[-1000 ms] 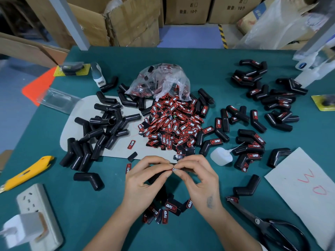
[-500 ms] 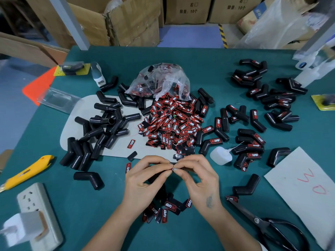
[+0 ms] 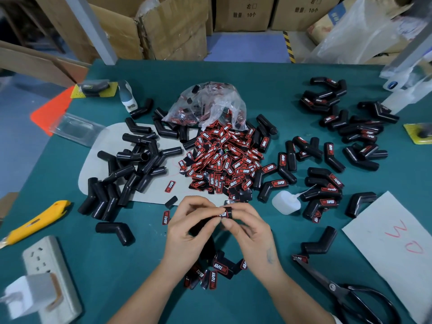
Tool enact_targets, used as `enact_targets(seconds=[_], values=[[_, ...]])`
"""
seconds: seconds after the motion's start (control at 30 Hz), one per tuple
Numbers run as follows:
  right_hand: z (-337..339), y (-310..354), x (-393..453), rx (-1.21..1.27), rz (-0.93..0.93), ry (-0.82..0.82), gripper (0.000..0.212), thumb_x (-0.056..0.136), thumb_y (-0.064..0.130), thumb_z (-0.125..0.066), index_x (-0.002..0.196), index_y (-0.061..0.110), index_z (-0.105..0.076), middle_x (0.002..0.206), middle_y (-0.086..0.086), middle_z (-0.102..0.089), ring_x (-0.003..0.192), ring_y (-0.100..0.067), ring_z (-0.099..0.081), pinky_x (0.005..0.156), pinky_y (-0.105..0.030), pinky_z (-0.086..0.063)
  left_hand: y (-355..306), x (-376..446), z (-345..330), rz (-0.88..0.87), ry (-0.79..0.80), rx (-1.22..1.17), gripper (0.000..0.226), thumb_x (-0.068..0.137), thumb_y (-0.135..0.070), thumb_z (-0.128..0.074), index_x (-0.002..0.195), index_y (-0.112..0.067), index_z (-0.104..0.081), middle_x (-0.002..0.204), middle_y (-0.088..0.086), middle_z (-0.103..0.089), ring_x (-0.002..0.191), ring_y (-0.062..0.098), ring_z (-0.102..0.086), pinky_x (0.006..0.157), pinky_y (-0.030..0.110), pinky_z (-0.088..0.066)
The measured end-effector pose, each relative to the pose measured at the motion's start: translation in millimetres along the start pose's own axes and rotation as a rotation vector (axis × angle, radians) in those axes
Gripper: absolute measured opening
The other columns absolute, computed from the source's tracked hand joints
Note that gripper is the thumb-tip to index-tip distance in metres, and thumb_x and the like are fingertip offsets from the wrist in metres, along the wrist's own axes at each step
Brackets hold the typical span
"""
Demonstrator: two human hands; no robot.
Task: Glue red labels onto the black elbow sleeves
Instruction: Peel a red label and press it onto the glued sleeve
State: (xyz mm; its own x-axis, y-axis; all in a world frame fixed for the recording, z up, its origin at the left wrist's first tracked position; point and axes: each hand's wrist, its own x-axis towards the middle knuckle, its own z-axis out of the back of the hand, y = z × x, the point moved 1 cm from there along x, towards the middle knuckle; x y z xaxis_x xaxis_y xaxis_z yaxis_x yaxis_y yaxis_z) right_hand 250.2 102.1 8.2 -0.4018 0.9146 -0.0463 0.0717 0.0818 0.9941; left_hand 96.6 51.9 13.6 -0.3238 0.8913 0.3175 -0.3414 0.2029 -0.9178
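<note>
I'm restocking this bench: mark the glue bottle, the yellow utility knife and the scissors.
glue bottle (image 3: 285,203), head view, on its white squat body.
yellow utility knife (image 3: 38,219), head view, on the middle of its yellow handle.
scissors (image 3: 332,287), head view, on the pivot screw where the blades cross.

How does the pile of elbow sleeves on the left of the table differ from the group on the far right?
The left pile is plain black with no labels; the right group mostly carries red labels. The left pile lies partly on a pale grey mat, while the right group sits straight on the green table. The left pile is heaped tightly; the right group is spread more loosely. Both are the same black bent sleeves.
</note>
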Motion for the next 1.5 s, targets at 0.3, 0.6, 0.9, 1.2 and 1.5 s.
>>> enact_targets(seconds=[0.3, 0.6, 0.9, 1.2, 1.5], values=[[6, -3, 0, -0.122, 0.0, 0.242, 0.024, 0.106, 0.013, -0.054, 0.111, 0.011, -0.078, 0.126, 0.007, -0.059, 0.114, -0.02, -0.066, 0.101, -0.04, -0.055, 0, 4, 5, 0.07, 0.039, -0.1, 0.008, 0.089, -0.018, -0.076, 0.095, -0.018, -0.081, 0.102, -0.005, -0.065, 0.094, 0.017, -0.067, 0.089, 0.028, -0.054], [4, 4, 0, -0.199, 0.035, 0.245, 0.059, 0.108, 0.052, -0.047, 0.096, -0.001, -0.071, 0.118, 0.005, -0.053, 0.099, -0.018, -0.061, 0.089, -0.045, -0.053, 2, 6, 9, 0.177, 0.116, -0.172, 0.012, 0.089, -0.022, -0.078, 0.1, -0.02, -0.084, 0.103, -0.006, -0.069, 0.085, 0.018, -0.069, 0.067, 0.032, -0.059], [34, 35, -51, -0.464, 0.515, -0.209, 0.007, 0.102, 0.02, -0.066, 0.096, 0.021, -0.07, 0.124, 0.008, -0.068, 0.106, -0.014, -0.07, 0.088, -0.026, -0.055, 1, 2, 17, 0.038, 0.436, -0.386, 0.036, 0.112, -0.028, -0.049, 0.143, -0.017, -0.064, 0.145, 0.012, -0.062, 0.134, 0.034, -0.058, 0.109, 0.038, -0.05], [161, 58, -4, -0.075, 0.442, -0.786, 0.032, 0.103, 0.018, -0.069, 0.129, 0.022, -0.051, 0.12, 0.008, -0.064, 0.106, -0.04, -0.073, 0.096, -0.046, -0.061, 16, 7, 3, 0.176, 0.239, -0.099, 0.035, 0.104, -0.005, -0.053, 0.119, -0.024, -0.078, 0.12, -0.005, -0.069, 0.116, 0.018, -0.066, 0.096, 0.022, -0.052], [161, 27, 27, -0.568, 0.102, -0.537, 0.044, 0.108, 0.02, -0.056, 0.149, 0.035, -0.051, 0.144, 0.005, -0.052, 0.133, 0.002, -0.054, 0.111, -0.018, -0.044, 20, 6, 8, 0.142, 0.199, 0.083, 0.033, 0.102, -0.006, -0.056, 0.117, -0.025, -0.079, 0.117, -0.008, -0.069, 0.116, 0.019, -0.066, 0.103, 0.029, -0.05]])
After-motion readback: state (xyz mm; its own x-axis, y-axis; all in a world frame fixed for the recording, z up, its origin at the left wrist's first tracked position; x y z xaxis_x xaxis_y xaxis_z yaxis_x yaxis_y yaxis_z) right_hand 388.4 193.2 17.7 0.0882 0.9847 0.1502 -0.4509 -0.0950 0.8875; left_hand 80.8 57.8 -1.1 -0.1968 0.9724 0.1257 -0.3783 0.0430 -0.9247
